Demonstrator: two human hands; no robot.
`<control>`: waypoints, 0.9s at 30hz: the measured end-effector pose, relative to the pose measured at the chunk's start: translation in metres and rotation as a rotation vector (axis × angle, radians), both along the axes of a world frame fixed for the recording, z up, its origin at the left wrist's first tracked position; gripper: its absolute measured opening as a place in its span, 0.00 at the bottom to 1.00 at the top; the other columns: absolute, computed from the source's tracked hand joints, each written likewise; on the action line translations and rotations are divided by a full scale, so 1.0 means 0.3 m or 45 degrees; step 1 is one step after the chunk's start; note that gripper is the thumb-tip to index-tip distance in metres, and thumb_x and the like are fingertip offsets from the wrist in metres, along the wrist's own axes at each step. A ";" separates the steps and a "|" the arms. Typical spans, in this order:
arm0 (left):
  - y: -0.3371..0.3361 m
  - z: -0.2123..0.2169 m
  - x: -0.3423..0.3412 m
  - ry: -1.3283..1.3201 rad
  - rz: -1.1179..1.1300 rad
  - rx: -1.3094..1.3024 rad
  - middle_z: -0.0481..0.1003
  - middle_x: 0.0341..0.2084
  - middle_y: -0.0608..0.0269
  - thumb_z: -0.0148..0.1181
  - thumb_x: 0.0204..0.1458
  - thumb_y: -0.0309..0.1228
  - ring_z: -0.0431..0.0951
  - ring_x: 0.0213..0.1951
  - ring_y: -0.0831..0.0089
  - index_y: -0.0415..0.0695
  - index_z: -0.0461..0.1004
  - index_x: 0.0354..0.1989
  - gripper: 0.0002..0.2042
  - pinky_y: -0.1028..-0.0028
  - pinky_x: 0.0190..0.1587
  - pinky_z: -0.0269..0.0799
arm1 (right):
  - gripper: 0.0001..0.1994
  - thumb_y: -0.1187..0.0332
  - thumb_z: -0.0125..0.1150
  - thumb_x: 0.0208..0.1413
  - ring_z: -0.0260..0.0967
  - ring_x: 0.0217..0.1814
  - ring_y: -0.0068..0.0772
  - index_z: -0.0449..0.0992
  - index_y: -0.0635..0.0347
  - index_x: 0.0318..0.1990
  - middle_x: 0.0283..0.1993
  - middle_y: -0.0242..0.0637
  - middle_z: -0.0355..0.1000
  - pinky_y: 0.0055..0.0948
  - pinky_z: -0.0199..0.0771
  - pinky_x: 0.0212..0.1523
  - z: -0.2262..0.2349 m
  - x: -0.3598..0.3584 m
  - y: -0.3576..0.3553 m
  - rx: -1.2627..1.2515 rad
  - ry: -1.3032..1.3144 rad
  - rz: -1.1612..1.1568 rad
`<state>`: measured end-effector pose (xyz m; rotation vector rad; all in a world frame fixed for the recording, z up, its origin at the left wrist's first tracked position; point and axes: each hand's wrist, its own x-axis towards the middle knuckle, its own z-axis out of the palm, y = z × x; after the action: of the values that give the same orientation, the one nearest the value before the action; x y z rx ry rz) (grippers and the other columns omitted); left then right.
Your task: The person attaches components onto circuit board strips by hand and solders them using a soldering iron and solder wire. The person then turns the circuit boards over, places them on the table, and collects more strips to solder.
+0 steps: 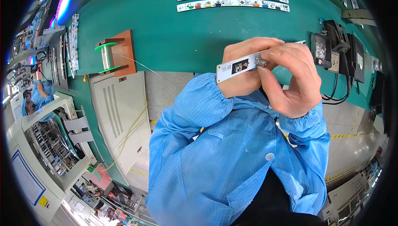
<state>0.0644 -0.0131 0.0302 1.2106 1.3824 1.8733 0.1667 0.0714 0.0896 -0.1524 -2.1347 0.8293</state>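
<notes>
My left hand (pixel 239 87) is closed round a narrow white circuit board (pixel 225 73), raised over the table's near edge. The board slants up to the right, and a black square component (pixel 240 66) sits on its face. Over the board's middle, the thumb and fingers of my right hand (pixel 295 74) pinch a small silvery part that looks like a coil spring (pixel 260 62). It is at the board's surface; whether it is fixed there I cannot tell. My fingers hide most of the board's right part.
Two similar circuit boards (pixel 233 4) lie at the far side of the green table (pixel 166 31). A solder wire spool (pixel 106 57) on a brown stand (pixel 129 52) is at left, its wire trailing right. Black cabled devices (pixel 338 39) stand at right. More board strips (pixel 74 43) lie far left.
</notes>
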 end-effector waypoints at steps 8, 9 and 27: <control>0.023 -0.006 -0.019 0.201 0.098 0.138 0.79 0.40 0.49 0.62 0.38 0.14 0.82 0.40 0.59 0.36 0.76 0.42 0.19 0.69 0.42 0.78 | 0.18 0.85 0.68 0.27 0.74 0.36 0.40 0.79 0.65 0.33 0.35 0.43 0.77 0.32 0.73 0.37 0.013 0.010 0.016 0.109 -0.037 0.065; 0.024 -0.005 -0.020 0.222 0.112 0.159 0.78 0.40 0.49 0.62 0.37 0.14 0.82 0.41 0.58 0.36 0.75 0.42 0.19 0.69 0.43 0.78 | 0.17 0.85 0.69 0.27 0.74 0.36 0.40 0.79 0.65 0.32 0.36 0.43 0.77 0.32 0.73 0.37 0.014 0.013 0.016 0.103 -0.046 0.058; 0.034 0.006 -0.013 0.459 0.214 0.243 0.77 0.41 0.49 0.64 0.32 0.15 0.81 0.40 0.54 0.37 0.74 0.43 0.22 0.68 0.39 0.79 | 0.16 0.81 0.72 0.30 0.74 0.36 0.42 0.78 0.68 0.33 0.37 0.48 0.76 0.32 0.76 0.36 -0.040 0.019 -0.006 0.129 0.088 0.016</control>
<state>0.0605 -0.0029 0.0322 1.6370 1.5582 2.0091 0.1725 0.0697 0.0776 -0.0569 -2.1093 0.7217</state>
